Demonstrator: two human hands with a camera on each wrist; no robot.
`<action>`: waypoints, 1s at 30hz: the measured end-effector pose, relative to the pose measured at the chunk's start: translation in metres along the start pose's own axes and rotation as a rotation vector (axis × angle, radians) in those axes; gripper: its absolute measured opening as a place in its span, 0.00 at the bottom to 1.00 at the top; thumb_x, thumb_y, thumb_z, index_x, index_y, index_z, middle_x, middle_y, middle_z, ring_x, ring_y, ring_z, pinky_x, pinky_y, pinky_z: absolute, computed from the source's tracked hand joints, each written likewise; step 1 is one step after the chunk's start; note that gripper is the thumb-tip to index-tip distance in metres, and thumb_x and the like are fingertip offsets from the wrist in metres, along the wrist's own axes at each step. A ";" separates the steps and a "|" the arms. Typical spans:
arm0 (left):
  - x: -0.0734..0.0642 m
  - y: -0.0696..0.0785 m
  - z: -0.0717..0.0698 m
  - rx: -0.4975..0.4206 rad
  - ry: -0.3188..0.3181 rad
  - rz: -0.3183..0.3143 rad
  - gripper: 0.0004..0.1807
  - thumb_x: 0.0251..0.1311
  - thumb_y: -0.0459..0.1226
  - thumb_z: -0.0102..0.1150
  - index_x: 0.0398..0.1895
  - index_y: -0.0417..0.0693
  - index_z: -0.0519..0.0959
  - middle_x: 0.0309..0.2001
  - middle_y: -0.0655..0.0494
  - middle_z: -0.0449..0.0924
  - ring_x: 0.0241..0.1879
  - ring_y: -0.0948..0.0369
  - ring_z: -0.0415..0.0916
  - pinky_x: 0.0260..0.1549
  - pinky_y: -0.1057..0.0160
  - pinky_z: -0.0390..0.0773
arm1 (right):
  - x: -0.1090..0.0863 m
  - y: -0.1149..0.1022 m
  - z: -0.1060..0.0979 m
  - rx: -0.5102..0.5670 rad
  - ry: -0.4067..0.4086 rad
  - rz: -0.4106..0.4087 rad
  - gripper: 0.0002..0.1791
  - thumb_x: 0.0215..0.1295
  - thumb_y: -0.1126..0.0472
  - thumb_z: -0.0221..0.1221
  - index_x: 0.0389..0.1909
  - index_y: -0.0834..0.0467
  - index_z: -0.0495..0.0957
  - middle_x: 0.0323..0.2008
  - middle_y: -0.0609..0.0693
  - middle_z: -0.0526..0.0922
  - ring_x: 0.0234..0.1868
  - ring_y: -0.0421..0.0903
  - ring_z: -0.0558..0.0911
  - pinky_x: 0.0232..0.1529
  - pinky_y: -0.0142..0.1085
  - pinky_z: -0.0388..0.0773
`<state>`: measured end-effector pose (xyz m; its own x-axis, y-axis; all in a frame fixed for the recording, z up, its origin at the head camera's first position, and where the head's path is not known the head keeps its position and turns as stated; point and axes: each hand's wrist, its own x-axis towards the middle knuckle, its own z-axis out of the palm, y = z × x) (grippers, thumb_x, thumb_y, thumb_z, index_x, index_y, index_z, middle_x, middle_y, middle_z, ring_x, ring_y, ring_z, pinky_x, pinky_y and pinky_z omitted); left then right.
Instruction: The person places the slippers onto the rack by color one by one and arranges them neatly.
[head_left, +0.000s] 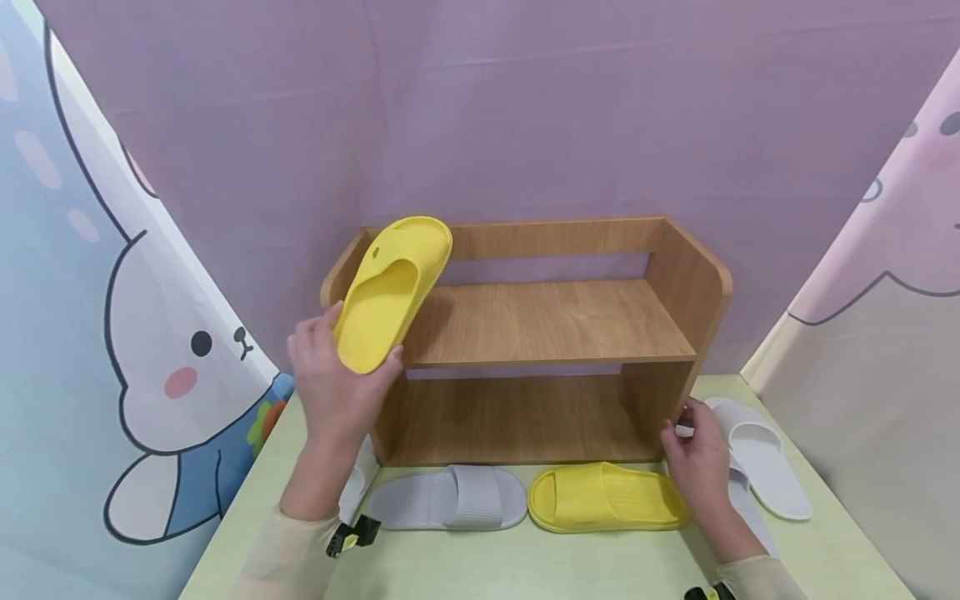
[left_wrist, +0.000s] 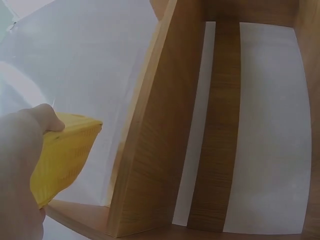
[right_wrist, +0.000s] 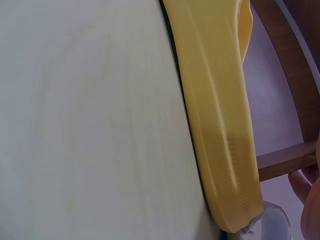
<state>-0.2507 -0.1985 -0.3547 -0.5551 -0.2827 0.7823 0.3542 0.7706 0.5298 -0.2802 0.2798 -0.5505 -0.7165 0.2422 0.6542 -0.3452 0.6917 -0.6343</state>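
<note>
My left hand (head_left: 341,375) holds a yellow slipper (head_left: 397,283) by its heel end, toe tilted up, in front of the left end of the wooden shelf (head_left: 555,321). The left wrist view shows the thumb on the edge of this slipper (left_wrist: 67,155), beside the shelf's side panel (left_wrist: 150,130). Low at the right, my right hand (head_left: 701,458) grips the front edge of the shelf's right side panel between thumb and fingers. Just left of that hand, a second yellow slipper (head_left: 607,498) lies sideways on the table; its sole edge fills the middle of the right wrist view.
A grey slipper (head_left: 450,498) lies left of the yellow one. My left forearm partly hides a white slipper (head_left: 358,483). White slippers (head_left: 765,458) lie right of the shelf, one partly behind my right arm. A purple cloth (head_left: 525,108) hangs behind.
</note>
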 end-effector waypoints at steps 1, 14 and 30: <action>0.000 0.000 0.001 0.002 -0.003 -0.001 0.49 0.50 0.47 0.85 0.76 0.43 0.75 0.62 0.40 0.73 0.64 0.47 0.67 0.51 0.45 0.75 | 0.000 0.000 0.000 0.000 0.000 0.000 0.26 0.66 0.79 0.67 0.64 0.66 0.76 0.50 0.63 0.84 0.46 0.57 0.85 0.40 0.09 0.70; -0.007 0.000 0.008 0.039 -0.010 0.015 0.52 0.53 0.51 0.85 0.79 0.43 0.73 0.67 0.41 0.78 0.63 0.46 0.70 0.55 0.45 0.79 | 0.000 0.000 0.001 0.016 0.019 -0.023 0.26 0.64 0.79 0.66 0.63 0.68 0.77 0.48 0.63 0.85 0.44 0.59 0.85 0.40 0.10 0.72; -0.008 0.002 0.017 0.072 -0.042 0.051 0.50 0.54 0.49 0.85 0.76 0.35 0.74 0.70 0.39 0.81 0.62 0.41 0.74 0.55 0.43 0.72 | -0.001 0.000 0.000 0.008 0.005 -0.018 0.26 0.66 0.79 0.66 0.64 0.67 0.76 0.50 0.64 0.84 0.46 0.60 0.86 0.40 0.09 0.70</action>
<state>-0.2583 -0.1853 -0.3655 -0.5694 -0.2192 0.7923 0.3284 0.8229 0.4636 -0.2797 0.2799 -0.5513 -0.7074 0.2330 0.6674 -0.3628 0.6906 -0.6257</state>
